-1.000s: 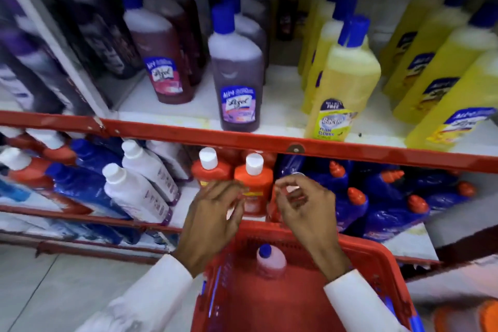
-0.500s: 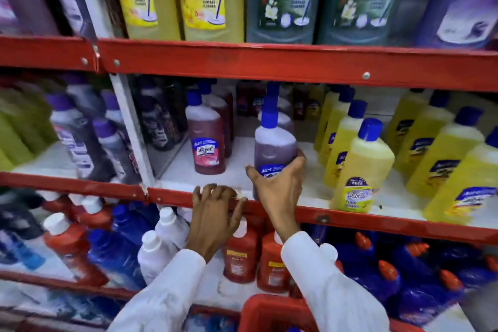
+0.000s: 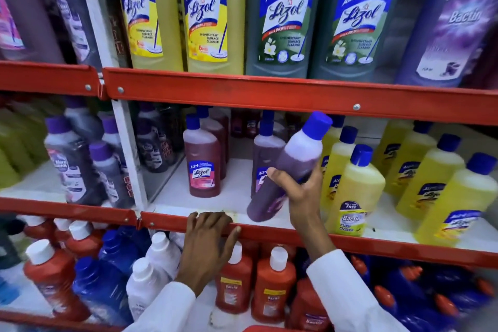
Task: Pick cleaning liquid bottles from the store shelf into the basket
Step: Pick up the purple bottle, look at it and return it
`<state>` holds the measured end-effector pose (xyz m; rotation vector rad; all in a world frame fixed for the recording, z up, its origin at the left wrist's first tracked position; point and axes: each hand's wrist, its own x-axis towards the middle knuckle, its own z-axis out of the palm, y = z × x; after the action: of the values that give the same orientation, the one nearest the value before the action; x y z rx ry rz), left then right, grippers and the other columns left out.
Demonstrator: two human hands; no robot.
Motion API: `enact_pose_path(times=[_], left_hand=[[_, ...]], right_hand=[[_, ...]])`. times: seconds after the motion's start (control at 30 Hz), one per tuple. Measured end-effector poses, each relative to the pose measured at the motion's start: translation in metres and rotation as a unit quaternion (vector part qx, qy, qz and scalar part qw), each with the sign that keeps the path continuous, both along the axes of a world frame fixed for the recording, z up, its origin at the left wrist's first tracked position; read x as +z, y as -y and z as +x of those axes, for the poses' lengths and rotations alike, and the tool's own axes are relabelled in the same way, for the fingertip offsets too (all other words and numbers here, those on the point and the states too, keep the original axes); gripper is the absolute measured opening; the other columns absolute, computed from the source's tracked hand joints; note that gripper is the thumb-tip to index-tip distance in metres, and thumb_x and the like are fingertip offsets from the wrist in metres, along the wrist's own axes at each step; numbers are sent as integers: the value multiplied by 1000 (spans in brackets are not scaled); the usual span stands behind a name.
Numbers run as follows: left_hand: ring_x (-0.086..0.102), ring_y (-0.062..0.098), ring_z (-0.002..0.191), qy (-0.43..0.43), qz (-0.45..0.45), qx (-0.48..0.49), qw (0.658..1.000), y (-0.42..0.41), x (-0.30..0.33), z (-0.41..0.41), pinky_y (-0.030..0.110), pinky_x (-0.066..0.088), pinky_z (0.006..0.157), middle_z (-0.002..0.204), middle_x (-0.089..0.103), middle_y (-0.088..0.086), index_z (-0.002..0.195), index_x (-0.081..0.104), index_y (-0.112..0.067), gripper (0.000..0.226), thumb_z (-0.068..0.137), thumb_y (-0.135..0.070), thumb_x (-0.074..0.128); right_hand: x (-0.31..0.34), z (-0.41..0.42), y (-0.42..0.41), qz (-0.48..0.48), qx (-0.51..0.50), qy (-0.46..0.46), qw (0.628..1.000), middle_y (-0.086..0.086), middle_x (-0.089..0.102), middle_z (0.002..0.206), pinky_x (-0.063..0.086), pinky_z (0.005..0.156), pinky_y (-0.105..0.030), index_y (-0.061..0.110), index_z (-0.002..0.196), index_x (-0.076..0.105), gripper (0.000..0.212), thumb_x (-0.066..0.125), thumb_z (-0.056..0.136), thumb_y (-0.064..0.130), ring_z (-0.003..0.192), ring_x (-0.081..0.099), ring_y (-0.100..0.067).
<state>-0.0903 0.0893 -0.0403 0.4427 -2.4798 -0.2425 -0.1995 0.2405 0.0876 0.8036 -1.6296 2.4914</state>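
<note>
My right hand (image 3: 299, 191) grips a purple cleaning liquid bottle (image 3: 291, 167) with a blue cap, tilted to the right and lifted off the middle shelf (image 3: 234, 191). My left hand (image 3: 207, 242) rests on the red front rail (image 3: 377, 244) of that shelf, fingers hooked over its edge. A dark red Lizol bottle (image 3: 202, 162) stands upright to the left. Another purple bottle (image 3: 265, 151) stands just behind the held one. Only a sliver of the red basket (image 3: 264, 329) rim shows at the bottom edge.
Yellow floor cleaner bottles (image 3: 355, 188) crowd the shelf right of my right hand. Large Lizol bottles (image 3: 207, 16) fill the top shelf. Red bottles (image 3: 272, 286), white bottles (image 3: 145, 283) and blue bottles sit on the lower shelf. A white upright divider (image 3: 126, 153) splits the shelving at left.
My right hand has lifted the purple bottle off the shelf and tipped it to the right. The view has tilted up, so the basket dropped almost out of sight. My left hand stays on the rail.
</note>
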Motion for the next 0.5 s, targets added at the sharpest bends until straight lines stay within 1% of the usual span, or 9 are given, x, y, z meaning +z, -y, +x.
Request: enact_pose_path(times=[0.07, 0.1, 0.17, 0.23, 0.27, 0.33, 0.4, 0.47, 0.5], left_hand=[[58, 22, 95, -2, 2, -5, 1000, -1, 1, 0, 47, 38, 95, 100, 69, -6, 98, 62, -28, 29, 93, -50, 44], [59, 23, 95, -1, 5, -8, 1000, -1, 1, 0, 48, 39, 94, 100, 69, -6, 98, 63, -28, 30, 92, -50, 43], [59, 24, 94, 4, 15, -14, 1000, 0, 0, -1, 49, 40, 93, 99, 69, -6, 98, 64, -28, 32, 89, -50, 42], [59, 24, 93, 10, 25, -18, 999, 1, -1, -1, 49, 40, 91, 98, 69, -7, 98, 64, -30, 31, 85, -50, 43], [59, 25, 92, 12, 27, -18, 999, 2, -1, -2, 49, 41, 90, 97, 69, -7, 98, 64, -31, 30, 83, -50, 45], [59, 26, 90, 14, 23, -17, 1000, 2, -2, -1, 49, 41, 90, 97, 70, -6, 97, 64, -30, 30, 83, -51, 46], [60, 27, 89, 0, 19, -18, 1000, 1, -2, 0, 49, 41, 90, 97, 71, -5, 96, 65, -29, 37, 89, -55, 39], [60, 27, 88, -9, 16, -11, 1000, -1, 0, 0, 49, 42, 90, 96, 71, -4, 96, 66, -28, 42, 92, -55, 35], [61, 26, 87, -9, 14, -5, 1000, -2, 0, 0, 49, 42, 90, 95, 72, -5, 95, 67, -28, 39, 91, -53, 37]], right_hand=[[11, 0, -13, -58, 175, 29, 982, -6, 68, 80, 50, 67, -37, 8, 101, 65, 57, 80, 47, 22, 68, 63, -20], [15, 2, -18, -81, 268, 49, 959, -5, 66, 79, 49, 68, -38, 10, 98, 67, 55, 81, 46, 21, 68, 62, -21], [21, 7, -21, -115, 422, 84, 895, -8, 60, 87, 49, 72, -39, 9, 104, 64, 64, 84, 46, 28, 73, 59, -24], [26, 13, -22, -158, 527, 91, 830, -8, 51, 93, 43, 74, -40, 7, 112, 52, 69, 78, 53, 30, 76, 53, -25], [29, 17, -22, -174, 556, 88, 808, -7, 48, 94, 39, 73, -40, 8, 113, 49, 68, 74, 54, 31, 75, 50, -24], [34, 23, -24, -190, 587, 90, 782, -2, 44, 91, 32, 66, -38, 12, 113, 47, 70, 68, 51, 37, 71, 48, -21], [39, 25, -27, -199, 609, 92, 762, 1, 43, 88, 29, 60, -35, 13, 112, 46, 72, 65, 49, 41, 65, 51, -18], [42, 23, -32, -204, 612, 92, 759, 0, 46, 88, 35, 58, -33, 11, 113, 46, 72, 66, 51, 42, 63, 54, -18], [44, 24, -35, -206, 598, 92, 769, -2, 48, 89, 39, 59, -33, 9, 113, 46, 71, 67, 52, 40, 63, 55, -19]])
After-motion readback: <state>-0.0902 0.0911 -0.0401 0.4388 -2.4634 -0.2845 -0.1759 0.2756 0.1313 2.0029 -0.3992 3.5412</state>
